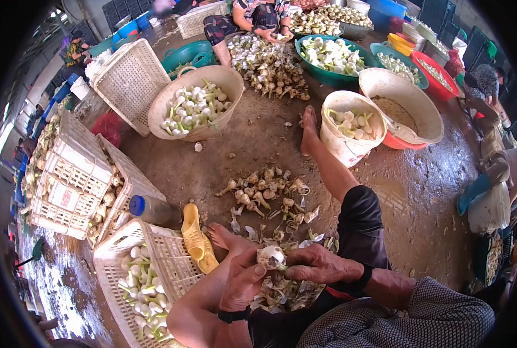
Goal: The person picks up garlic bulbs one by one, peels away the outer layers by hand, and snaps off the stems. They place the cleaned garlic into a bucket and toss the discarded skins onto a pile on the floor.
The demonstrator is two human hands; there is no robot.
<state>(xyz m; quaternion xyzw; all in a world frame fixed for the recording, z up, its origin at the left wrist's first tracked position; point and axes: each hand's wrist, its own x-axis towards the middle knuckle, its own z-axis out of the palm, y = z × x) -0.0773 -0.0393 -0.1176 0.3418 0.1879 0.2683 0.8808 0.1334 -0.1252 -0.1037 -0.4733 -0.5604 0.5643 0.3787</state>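
My left hand (242,282) is closed around a garlic bulb (272,256), whose upper side shows bare white and whose left side keeps some brownish skin. My right hand (322,264) pinches the same bulb near its short green stem; whether a small tool sits in those fingers is hidden. Beneath both hands lie loose garlic skins (287,288). Just ahead on the floor is a small heap of unpeeled garlic (264,191) with dry skins. At my left, a white crate (114,272) holds peeled garlic bulbs (145,290) with green stems.
Yellow slippers (193,235) and a blue-lidded jar (157,210) stand by my left foot. Ahead are a basin (233,87), a bucket (342,146) and a green tub (367,55) with peeled bulbs. Stacked crates (73,174) rise at left. Another person (264,20) sits behind a garlic heap.
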